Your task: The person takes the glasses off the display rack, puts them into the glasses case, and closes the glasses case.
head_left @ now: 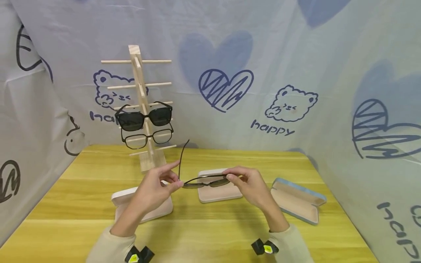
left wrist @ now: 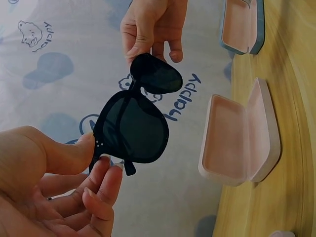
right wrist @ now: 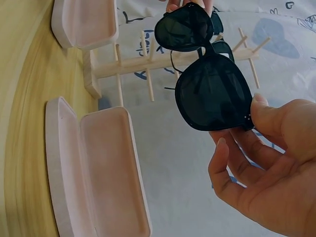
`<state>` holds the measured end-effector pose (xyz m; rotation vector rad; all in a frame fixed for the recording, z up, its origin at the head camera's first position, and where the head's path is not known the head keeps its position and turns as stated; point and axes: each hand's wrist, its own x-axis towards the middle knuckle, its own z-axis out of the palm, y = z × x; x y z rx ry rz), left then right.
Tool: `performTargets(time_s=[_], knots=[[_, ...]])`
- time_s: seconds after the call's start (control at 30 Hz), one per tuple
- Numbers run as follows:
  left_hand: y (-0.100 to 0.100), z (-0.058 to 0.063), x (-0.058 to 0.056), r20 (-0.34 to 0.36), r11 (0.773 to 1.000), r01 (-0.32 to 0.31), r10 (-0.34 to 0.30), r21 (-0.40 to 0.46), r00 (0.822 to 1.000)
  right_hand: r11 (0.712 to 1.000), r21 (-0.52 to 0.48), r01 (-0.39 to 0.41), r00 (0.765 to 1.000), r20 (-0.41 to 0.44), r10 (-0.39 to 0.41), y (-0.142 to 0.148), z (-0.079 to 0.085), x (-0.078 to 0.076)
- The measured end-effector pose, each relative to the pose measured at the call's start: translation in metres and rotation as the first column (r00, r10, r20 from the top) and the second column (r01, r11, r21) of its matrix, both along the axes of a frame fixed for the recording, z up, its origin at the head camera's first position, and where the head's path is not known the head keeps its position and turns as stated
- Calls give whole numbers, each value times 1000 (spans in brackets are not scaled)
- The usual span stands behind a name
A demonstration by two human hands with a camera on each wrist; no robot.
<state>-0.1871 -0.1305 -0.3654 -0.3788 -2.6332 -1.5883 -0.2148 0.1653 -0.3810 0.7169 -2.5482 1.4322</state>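
Both hands hold a pair of black-framed sunglasses [head_left: 218, 182] above the table, lenses dark. My left hand [head_left: 154, 188] pinches one end of the frame between thumb and fingers, as the left wrist view shows close up. One temple arm [head_left: 180, 160] stands out from that end, pointing away from me. At the opposite end, my right hand [head_left: 249, 182] grips the frame corner with thumb and fingers; three small pale dots mark that corner in the right wrist view. Behind and below the sunglasses lies an open pale case [head_left: 210, 196] with a pink lining.
Another open pale case [head_left: 162, 211] lies partly hidden by my left forearm. To the right rests an open blue case [head_left: 296, 204]. A wooden rack [head_left: 139, 76] at the back left carries dark sunglasses [head_left: 131, 121] above clear-lensed glasses [head_left: 136, 141]. A printed curtain [head_left: 223, 22] hangs behind the table.
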Motion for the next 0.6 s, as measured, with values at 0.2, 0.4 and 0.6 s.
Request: performTargets(time_s=[0.2,0.4,0.6], knots=[[-3,-2,0,1,999,33,-33,8,999,1000,-4,-16,1000,2,17,-1,-3,-3],[-3,-4,0,-15,999,40,-39,15,999,1000,-5,-5,1000,14,5,-2,-5,-3],[-4,-7,1,-34,999,51,-51,-2,998,1000,-9,-4,1000,15,4,-5,-8,-4]])
